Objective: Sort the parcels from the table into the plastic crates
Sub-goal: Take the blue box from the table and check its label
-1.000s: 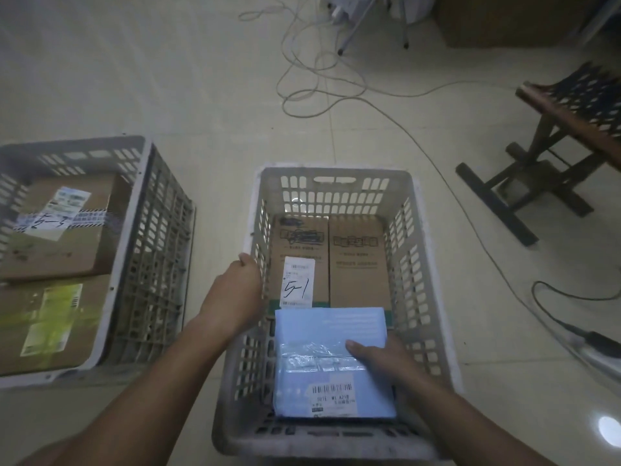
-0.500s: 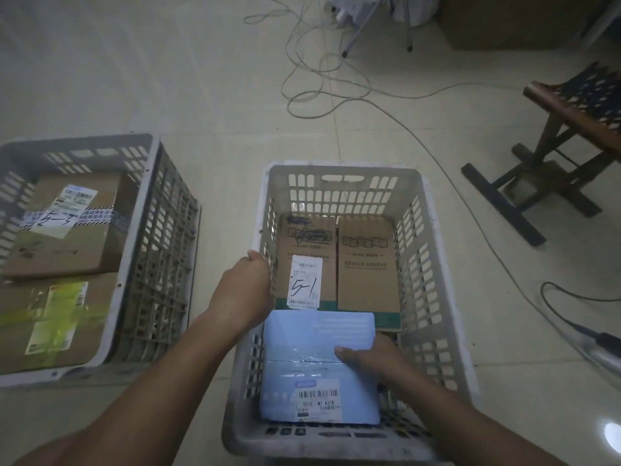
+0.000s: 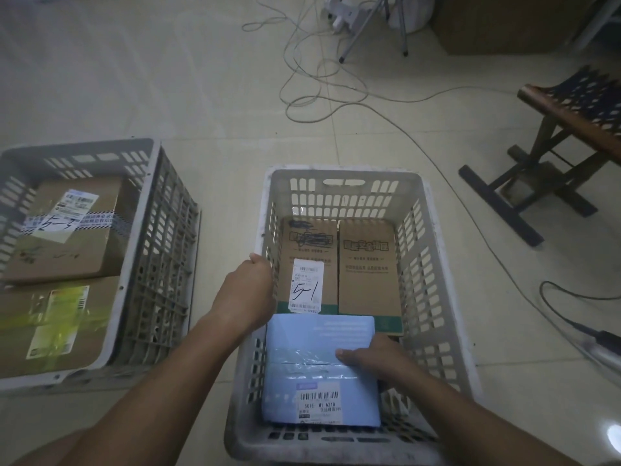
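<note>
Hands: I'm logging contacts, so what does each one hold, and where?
Left hand grips the crate's left rim. Right hand holds the blue parcel at its right edge, thumb on top.

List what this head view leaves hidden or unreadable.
- Left crate: near-left part cut by the frame edge.
- Right hand fingers: hidden beside the blue parcel.
- Crate floor under the parcels: covered.
- Blue parcel's label small print: too small.

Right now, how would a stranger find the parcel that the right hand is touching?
Look in the middle crate, at its near end. There lies a light blue parcel under the right hand. The two boxes behind it are brown cardboard; it alone is blue.
</note>
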